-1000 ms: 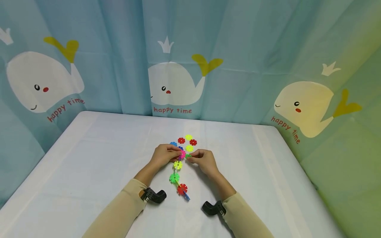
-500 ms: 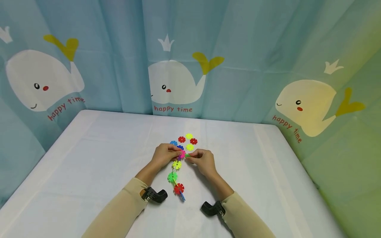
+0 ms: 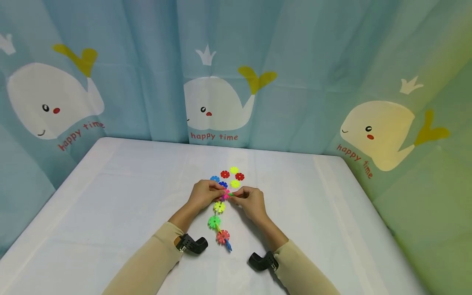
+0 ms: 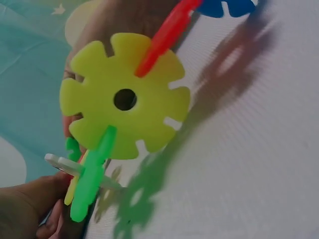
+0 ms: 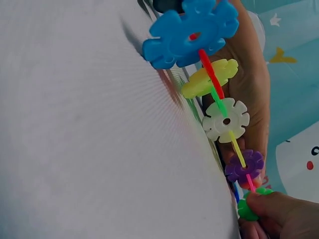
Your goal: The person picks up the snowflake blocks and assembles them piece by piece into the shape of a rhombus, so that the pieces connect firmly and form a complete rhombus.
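My left hand point(image 3: 203, 194) pinches the pink snowflake disc point(image 3: 226, 194) at the far end of a chain of slotted plastic discs. With thumb and fingertips, my right hand point(image 3: 251, 202) pinches a green snowflake disc point(image 5: 246, 209), edge against the pink one. From there the chain runs toward me: a purple disc point(image 5: 244, 167), a white disc point(image 5: 234, 130), a yellow disc point(image 3: 219, 207), a green chain disc point(image 3: 214, 222), a red disc point(image 3: 223, 236) and a blue disc point(image 5: 174, 42) at the near end. Fingers hide much of the pink disc.
Beyond the hands lie several loose discs, among them a red one point(image 3: 225, 174), a yellow one point(image 3: 234, 169), a light blue one point(image 3: 214, 179) and a dark blue one point(image 3: 223, 184). A whale-print curtain point(image 3: 295, 114) borders the white table point(image 3: 121, 205).
The near end of the chain has swung slightly left and its red disc has turned a little. Both hands stay in nearly the same place, still pinching the pink and green discs.
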The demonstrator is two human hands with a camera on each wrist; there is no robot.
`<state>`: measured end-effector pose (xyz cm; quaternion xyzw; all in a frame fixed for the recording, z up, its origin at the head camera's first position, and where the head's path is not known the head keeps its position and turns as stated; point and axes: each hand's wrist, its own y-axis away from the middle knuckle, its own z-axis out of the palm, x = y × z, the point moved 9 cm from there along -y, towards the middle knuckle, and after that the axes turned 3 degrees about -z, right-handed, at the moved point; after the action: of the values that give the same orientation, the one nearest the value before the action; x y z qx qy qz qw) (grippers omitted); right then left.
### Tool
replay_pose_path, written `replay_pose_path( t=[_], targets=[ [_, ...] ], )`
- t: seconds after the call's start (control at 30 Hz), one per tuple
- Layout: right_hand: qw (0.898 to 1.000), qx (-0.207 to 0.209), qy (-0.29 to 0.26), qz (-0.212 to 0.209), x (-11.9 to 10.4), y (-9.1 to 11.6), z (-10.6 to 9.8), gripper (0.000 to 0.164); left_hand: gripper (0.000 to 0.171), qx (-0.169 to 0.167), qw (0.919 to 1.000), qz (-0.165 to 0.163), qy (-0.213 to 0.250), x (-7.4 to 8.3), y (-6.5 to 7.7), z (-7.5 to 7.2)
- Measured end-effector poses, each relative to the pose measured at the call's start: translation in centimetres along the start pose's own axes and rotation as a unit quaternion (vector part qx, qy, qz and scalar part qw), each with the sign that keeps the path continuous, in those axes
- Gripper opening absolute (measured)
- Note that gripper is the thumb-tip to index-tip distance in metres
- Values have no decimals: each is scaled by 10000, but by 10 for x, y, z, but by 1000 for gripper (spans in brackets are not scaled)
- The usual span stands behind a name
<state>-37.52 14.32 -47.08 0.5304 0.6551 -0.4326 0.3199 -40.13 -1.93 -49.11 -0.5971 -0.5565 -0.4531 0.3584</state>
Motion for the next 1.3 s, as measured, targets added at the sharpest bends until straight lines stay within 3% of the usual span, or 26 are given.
replay_pose_path(
  t=[0.3,0.53,0.7,0.83,1.0,1.13,1.3],
  targets=[
    [9996,-63,-109,264,3,-1,0,7,13,-341,9992,-83,197,-1,-4,1],
    [9980,-573,-260,-17,0,-6,-4,9,14,-436,9985,-159,298,-3,-8,0],
    [9971,-266,-338,631,9,-17,-24,24,17,-551,9978,-165,323,-1,-7,3],
    [9963,-128,303,796,11,-40,-34,34,15,-475,9983,-187,263,-2,-7,1],
    [9866,-356,1337,860,13,-68,-31,42,16,-453,9988,-173,109,-4,-6,-1],
    [9762,-510,1758,1160,20,-77,-26,41,16,-517,9986,-128,21,-7,-5,1],
    [9697,-413,2039,1278,20,-79,-22,32,17,-498,9988,-25,-22,-5,-5,0]
  ],
)
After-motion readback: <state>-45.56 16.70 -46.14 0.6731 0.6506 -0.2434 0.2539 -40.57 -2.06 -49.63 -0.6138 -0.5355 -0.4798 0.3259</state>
